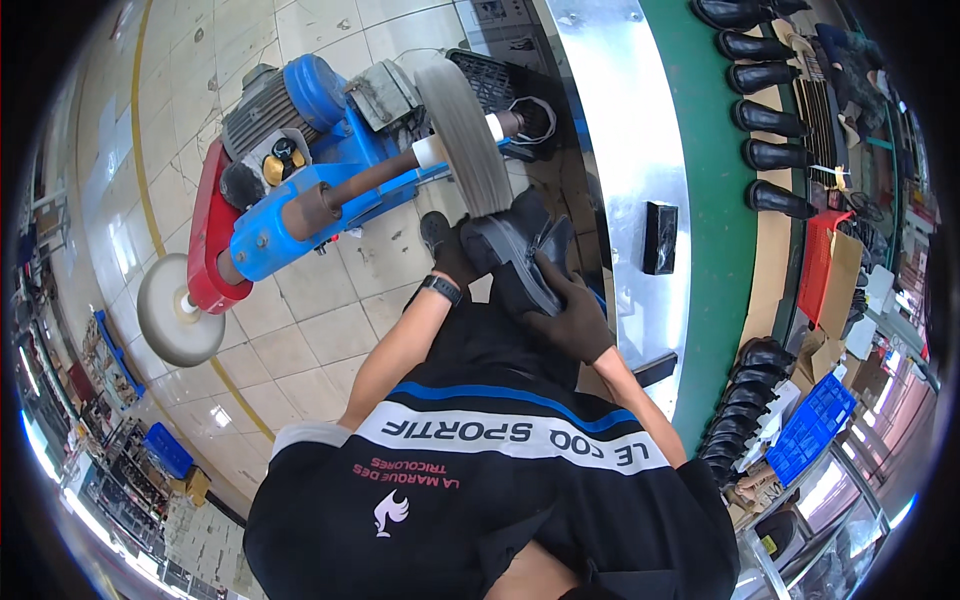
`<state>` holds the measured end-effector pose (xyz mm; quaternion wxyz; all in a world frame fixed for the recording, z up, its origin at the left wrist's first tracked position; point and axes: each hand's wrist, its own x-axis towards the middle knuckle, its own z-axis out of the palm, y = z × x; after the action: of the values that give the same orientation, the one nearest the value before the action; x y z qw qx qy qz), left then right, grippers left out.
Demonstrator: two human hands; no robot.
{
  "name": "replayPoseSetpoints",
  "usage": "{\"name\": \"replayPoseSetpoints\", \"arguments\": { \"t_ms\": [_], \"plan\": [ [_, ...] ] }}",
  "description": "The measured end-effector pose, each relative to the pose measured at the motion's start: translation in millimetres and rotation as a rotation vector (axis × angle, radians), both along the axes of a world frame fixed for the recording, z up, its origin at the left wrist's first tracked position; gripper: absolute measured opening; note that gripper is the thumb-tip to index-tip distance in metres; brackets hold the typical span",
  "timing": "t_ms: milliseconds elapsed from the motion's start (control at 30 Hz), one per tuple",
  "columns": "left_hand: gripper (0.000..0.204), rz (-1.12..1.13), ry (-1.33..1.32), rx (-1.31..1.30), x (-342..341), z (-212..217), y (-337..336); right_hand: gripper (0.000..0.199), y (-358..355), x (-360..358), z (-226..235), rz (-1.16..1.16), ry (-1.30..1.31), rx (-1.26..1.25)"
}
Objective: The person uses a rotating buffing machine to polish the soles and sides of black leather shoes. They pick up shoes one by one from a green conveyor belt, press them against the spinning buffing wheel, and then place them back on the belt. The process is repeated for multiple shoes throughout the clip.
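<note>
a black shirt (480, 505) striped white and blue is worn with dark gloves (580, 322) and a wristwatch (441, 289).

Two gloved hands (575, 315), one wristwatch (441, 290) and one zippered black boot (512, 262) meet one blue-and-red polishing machine (268, 243) bearing one motor (265, 112) and two wheels (465, 150). Six black boots (772, 118) line the green tabletop's (705, 130) right edge; a lower row of dark footwear (745, 405) overlaps too tightly to count.

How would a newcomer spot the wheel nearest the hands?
Find the blue machine on the tiled floor, then follow its brown shaft rightward to the broad grey wheel. Unlike the pale disc at the other end, it sits right beside the held black footwear.
</note>
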<state>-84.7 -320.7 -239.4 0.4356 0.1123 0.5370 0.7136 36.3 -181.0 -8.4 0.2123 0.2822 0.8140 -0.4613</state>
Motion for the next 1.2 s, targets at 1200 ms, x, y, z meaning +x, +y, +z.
{"name": "replayPoseSetpoints", "arguments": {
  "t_ms": [1200],
  "plan": [
    [0.049,0.021,-0.11,-0.079,-26.5,79.7,1.1,0.067,-13.0,23.9,-44.3,-0.649,0.255,-0.32]
  ]
}}
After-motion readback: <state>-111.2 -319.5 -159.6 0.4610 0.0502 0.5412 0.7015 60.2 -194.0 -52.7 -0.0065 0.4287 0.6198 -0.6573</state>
